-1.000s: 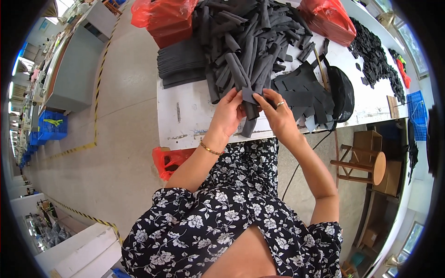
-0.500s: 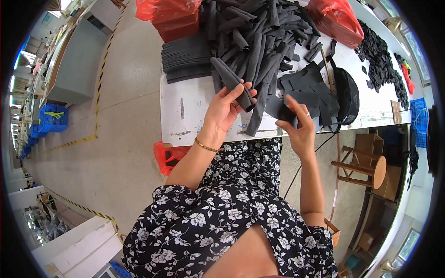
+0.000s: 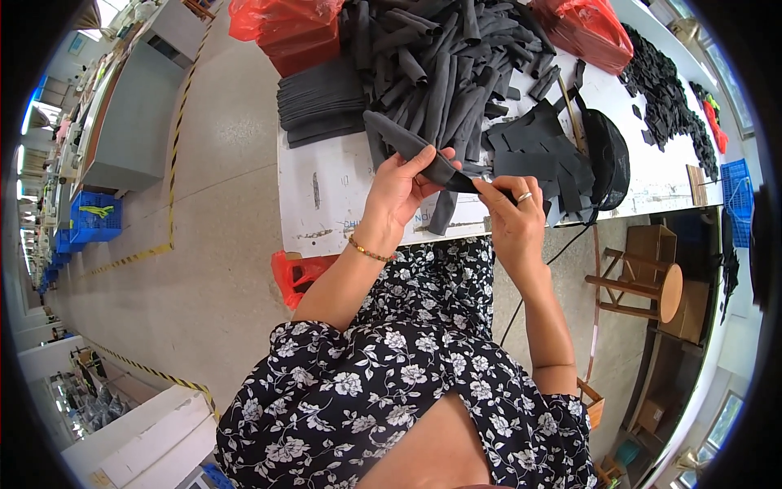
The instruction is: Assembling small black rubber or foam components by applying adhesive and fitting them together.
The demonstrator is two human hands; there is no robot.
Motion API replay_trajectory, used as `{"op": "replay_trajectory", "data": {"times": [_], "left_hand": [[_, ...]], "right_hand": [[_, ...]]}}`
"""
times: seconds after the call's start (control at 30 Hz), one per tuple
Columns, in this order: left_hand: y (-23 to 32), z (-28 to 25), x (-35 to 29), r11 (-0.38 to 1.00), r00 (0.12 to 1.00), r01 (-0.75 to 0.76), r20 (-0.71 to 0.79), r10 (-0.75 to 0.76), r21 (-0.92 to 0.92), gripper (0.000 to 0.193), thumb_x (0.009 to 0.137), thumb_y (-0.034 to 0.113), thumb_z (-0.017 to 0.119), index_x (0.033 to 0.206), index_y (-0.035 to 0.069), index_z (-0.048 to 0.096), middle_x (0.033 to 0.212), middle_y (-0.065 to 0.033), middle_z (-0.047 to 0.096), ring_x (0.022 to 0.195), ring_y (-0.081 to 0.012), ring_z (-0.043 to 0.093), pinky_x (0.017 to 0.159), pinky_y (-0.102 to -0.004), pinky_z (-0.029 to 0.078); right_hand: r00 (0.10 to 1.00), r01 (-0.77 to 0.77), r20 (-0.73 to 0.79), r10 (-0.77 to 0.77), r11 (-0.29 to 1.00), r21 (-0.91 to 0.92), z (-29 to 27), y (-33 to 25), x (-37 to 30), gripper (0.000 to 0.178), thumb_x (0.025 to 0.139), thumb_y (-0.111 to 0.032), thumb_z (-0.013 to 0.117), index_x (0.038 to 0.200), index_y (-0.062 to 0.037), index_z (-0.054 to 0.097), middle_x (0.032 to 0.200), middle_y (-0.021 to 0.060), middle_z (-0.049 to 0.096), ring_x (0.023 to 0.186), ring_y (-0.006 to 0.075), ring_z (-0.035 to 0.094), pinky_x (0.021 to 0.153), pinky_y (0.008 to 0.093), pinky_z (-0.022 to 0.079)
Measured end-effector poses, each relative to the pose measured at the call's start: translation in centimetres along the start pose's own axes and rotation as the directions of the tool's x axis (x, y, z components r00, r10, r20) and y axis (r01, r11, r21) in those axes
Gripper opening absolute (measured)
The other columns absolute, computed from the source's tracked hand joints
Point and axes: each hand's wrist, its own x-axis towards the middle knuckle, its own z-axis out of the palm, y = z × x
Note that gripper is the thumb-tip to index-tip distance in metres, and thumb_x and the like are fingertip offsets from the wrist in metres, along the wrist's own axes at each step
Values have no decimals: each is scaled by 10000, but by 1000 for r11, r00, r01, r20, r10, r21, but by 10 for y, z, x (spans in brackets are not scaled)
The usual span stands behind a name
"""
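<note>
A long, tapered, dark grey fabric tube (image 3: 399, 134) slanted across the person's front, held over the near part of a scuffed, white-topped table (image 3: 326, 191). The left hand (image 3: 399, 187) gripped it toward its lower right end, thumb pressed on top and fingers curled beneath. At that end, a small, smooth, black flat piece (image 3: 464, 182) met the tube; whether it lay inside or against it could not be told. The right hand (image 3: 517, 216) pinched this piece between thumb and bent fingers, its far end hidden by the hand. Beyond the hands rose a loose heap of similar dark grey fabric tubes (image 3: 444, 81), with a neat stack of flat dark grey fabric (image 3: 322, 102) just beside it on the left. To the right of the heap, flat, dark rectangular pieces (image 3: 525, 159) lay overlapping near a rounded, black fabric bag (image 3: 609, 159).
</note>
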Motion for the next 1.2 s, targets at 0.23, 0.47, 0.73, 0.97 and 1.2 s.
{"op": "replay_trajectory", "data": {"times": [0.23, 0.47, 0.73, 0.97, 1.2], "left_hand": [[-5, 11, -11, 994, 996, -79, 24, 81, -73, 210, 930, 125, 641, 1090, 39, 535, 1065, -188, 669, 959, -279, 691, 758, -398, 624], [-23, 40, -32, 923, 923, -382, -32, 384, 54, 360, 910, 12, 631, 1219, -8, 447, 1120, -176, 622, 1051, -239, 653, 850, -339, 601], [-18, 26, -19, 931, 889, -335, 279, 364, -145, 267, 964, 213, 608, 1143, 17, 576, 971, -152, 702, 1124, -292, 615, 1029, -422, 447], [-43, 24, -13, 925, 915, -307, 197, 352, -225, 225, 997, 236, 537, 1114, 48, 577, 1018, -117, 701, 1187, -319, 578, 987, -404, 475], [-29, 14, -17, 933, 937, -299, 125, 327, -203, 267, 1001, 276, 532, 1099, 30, 563, 1079, -145, 685, 1154, -267, 601, 985, -375, 466]], "right_hand": [[990, 87, -90, -106, 976, -202, 0, 1, 2, 350, 674, 6, 677, 1012, -75, 714, 933, 23, 582, 874, 228, 564, 751, 362, 429], [992, 21, -119, -43, 984, -178, 10, -16, 5, 421, 719, -51, 735, 1135, -77, 668, 1029, 49, 581, 922, 254, 557, 781, 387, 432], [1000, -13, 10, 13, 999, 39, 19, -14, -18, 530, 670, -1, 752, 1154, -57, 543, 1152, 139, 535, 943, 342, 541, 817, 467, 438], [998, 56, -11, -55, 992, 110, 40, -15, -6, 431, 659, 64, 709, 1044, -43, 546, 1094, 143, 565, 906, 360, 542, 799, 451, 455], [999, -35, 34, 30, 986, 160, 43, -32, -2, 376, 693, 42, 726, 1025, -18, 559, 1090, 170, 566, 971, 397, 561, 831, 475, 471]]}}
